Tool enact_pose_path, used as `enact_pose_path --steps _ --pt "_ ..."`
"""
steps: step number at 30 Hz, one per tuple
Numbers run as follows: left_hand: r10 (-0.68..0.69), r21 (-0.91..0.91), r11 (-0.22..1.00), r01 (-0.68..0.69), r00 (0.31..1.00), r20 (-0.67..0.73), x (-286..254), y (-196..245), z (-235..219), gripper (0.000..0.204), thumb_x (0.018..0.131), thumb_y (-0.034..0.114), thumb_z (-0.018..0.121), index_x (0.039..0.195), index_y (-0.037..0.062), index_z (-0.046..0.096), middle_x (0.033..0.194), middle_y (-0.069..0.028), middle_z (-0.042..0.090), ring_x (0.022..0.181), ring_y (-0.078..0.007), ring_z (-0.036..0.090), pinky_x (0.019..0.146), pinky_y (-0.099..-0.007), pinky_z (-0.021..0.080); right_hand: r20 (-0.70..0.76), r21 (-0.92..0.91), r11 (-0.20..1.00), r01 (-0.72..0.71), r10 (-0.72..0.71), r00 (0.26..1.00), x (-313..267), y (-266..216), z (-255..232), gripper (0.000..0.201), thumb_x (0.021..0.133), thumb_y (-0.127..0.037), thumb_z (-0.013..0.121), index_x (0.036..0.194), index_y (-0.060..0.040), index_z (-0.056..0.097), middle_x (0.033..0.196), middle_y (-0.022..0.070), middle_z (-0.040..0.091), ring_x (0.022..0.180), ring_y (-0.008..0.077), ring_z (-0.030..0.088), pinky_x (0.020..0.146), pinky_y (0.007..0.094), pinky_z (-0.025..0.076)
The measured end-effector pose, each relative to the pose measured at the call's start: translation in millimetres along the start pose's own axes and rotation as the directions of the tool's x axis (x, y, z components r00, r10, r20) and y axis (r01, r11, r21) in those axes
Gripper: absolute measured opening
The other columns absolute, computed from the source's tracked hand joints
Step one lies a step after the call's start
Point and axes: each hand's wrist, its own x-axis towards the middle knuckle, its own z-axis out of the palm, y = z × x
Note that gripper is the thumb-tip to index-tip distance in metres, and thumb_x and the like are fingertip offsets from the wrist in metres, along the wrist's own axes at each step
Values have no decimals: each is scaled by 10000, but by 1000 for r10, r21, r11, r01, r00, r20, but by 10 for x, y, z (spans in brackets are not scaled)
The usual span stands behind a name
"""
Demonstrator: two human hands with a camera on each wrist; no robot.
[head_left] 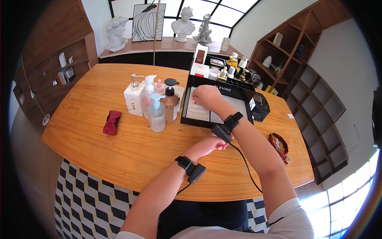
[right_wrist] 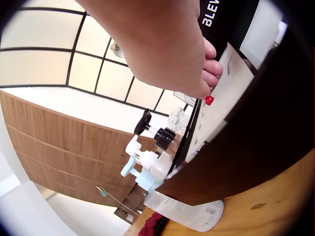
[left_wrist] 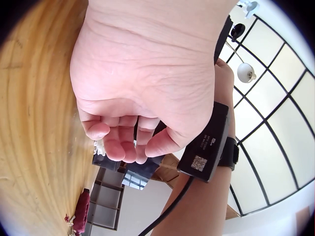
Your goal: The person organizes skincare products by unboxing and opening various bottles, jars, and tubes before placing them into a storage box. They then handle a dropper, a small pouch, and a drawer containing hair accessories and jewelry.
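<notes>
My right hand (head_left: 209,97) is over the left part of a black box (head_left: 199,122) with a pale lined insert. Its fingers are curled, and a small red piece (right_wrist: 209,100) shows at the fingertips in the right wrist view, where they appear to pinch it; the rest of that piece is hidden. Under the right forearm, close to the box's front edge, my left hand (head_left: 209,145) hangs with fingers loosely bent. Nothing is in that hand (left_wrist: 142,93) in the left wrist view.
Pump bottles (head_left: 157,116) stand left of the box, with a dark red bow (head_left: 112,122) farther left. Cosmetics (head_left: 223,74) fill the box's raised back section. To the right are a black case (head_left: 260,107) and a dark red headband (head_left: 278,144). A cable (head_left: 248,169) trails from the right wrist.
</notes>
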Motion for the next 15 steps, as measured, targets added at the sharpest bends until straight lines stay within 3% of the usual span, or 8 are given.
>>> enact_pose_path --steps 2,5,8,11,15 --pt "-1 14 1000 1 1000 2 8 10 5 266 888 36 593 1149 7 636 896 -55 614 785 -141 563 718 -258 450 11 -137 989 61 -60 998 -3 -35 -11 125 801 -161 666 774 -68 745 797 132 711 785 324 704 703 416 576" --pt "-2 16 1000 2 1000 -16 15 -10 -2 262 880 23 596 1138 7 640 919 -63 628 793 -143 572 719 -260 459 3 -176 972 154 -156 988 2 -11 -40 150 792 -154 646 721 -45 719 754 137 703 734 320 703 655 416 575" --pt "1 -7 1000 -1 999 -32 18 3 4 266 866 7 603 1129 9 640 941 -71 640 803 -147 581 717 -259 460 49 -202 974 105 -97 994 49 -27 -83 148 802 -158 635 720 -61 711 765 126 706 743 313 705 650 425 574" --pt "-5 -12 1000 5 1000 -27 -6 30 8 278 856 -2 604 1132 10 634 958 -75 644 810 -150 584 718 -259 461 -116 -76 990 121 -129 985 52 19 -34 134 806 -163 641 738 -69 706 774 116 706 750 309 704 648 430 572" --pt "-14 13 1000 15 1000 -26 -6 46 10 297 863 15 593 1158 4 625 956 -75 642 811 -147 577 718 -254 458 -123 -44 998 34 -40 992 90 69 52 129 829 -170 636 765 -79 701 789 116 704 768 319 701 669 440 567"
